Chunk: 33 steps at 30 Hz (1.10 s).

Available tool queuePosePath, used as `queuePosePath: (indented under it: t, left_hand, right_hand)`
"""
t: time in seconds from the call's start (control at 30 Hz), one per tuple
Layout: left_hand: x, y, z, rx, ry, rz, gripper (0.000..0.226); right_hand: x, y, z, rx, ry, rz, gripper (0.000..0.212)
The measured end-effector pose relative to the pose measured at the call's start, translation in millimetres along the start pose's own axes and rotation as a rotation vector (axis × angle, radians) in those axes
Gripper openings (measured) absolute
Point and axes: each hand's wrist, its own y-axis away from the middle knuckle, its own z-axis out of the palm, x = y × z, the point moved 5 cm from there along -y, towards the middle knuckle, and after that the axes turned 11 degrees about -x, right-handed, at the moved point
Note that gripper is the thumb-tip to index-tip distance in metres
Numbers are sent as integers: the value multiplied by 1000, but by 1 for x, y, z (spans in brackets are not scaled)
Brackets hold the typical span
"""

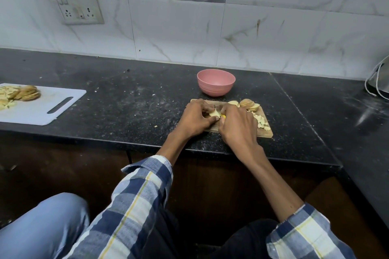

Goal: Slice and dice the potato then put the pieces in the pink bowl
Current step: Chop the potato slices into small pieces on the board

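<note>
Home kitchen, black stone counter, marble-look wall tiles, chopping boards, wall sockets

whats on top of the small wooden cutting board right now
On the small wooden cutting board: stacked potato slices and diced potato pieces. The left hand and right hand hold a pale slice, hiding the board beneath them.

Open black stone surface lies left of the wooden board; the round pink bowl stands just behind it.

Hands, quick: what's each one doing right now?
Left hand: fingers curled, holding potato slices on the wooden board.
Right hand: curled round a yellow-handled knife, mostly hidden.
</note>
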Motion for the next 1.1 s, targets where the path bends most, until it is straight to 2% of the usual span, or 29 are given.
queuePosePath:
  t: [0.2,0.33,0.43,0.53,0.67,0.83,1.1]
  left_hand:
    - [-2,-1,0,8,-8,-15,29]
    - [-2,1,-1,5,-9,-26,35]
    - [-4,2,-4,5,32,-41,33]
    - [-5,4,-6,-3,62,-67,31]
    - [0,6,-5,23,49,-17,28]
    - [-1,4,-4,13,2,-1,21]
    - [-4,1,-3,27,11,-32,22]
  right_hand:
    - [8,17,-18,-32,-2,55,18]
    - [12,25,-38,-83,-13,91,23]
    - [14,31,-48,-33,-31,88,23]
    - [11,29,-43,36,-40,58,21]
    - [6,10,-24,67,-23,24,20]
    - [1,-8,-6,36,-16,8,24]
    - [-2,-18,-8,-25,-42,37,24]
